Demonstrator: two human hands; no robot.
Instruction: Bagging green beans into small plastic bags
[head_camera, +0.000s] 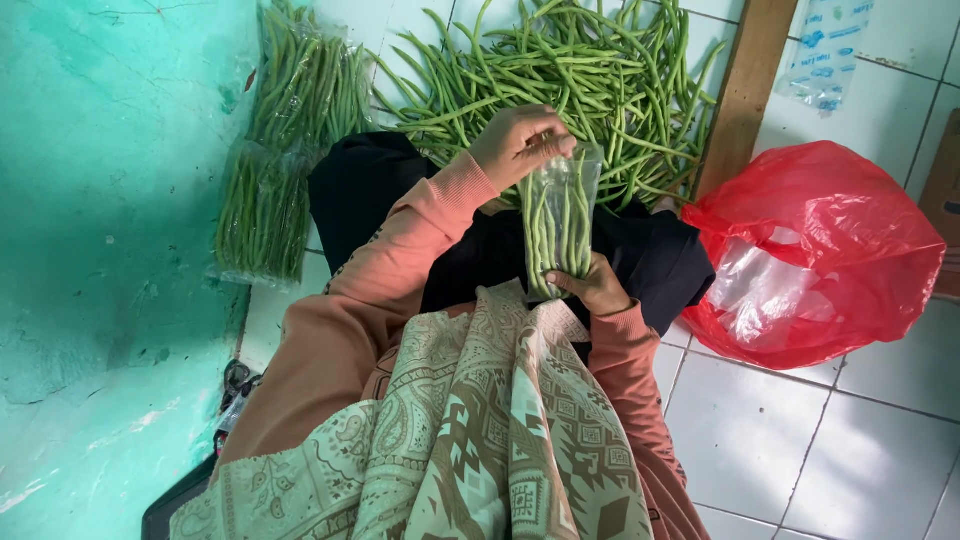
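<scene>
Left hand (518, 142) fingers pinched shut on top edge of clear bag of beans (560, 220); right hand (597, 287) curled under bag bottom, gripping. Bag upright between hands, long axis near-far, over lap. Loose bean pile (560, 60) just far of left hand, nothing between. Packed bean bags (285, 140) far left by teal wall (110, 230); red plastic bag (815, 255) right, wooden plank (745, 85) beside pile

A home floor used for packing produce — not a shop counter. White floor tiles (860, 440) meet a rough turquoise wall (110, 200). A heap of loose green beans (570, 70) lies on the tiles, with filled clear bags (290, 140) stacked beside the wall — and a red plastic bag (830, 250) sits nearby by a wooden post (745, 90).
</scene>
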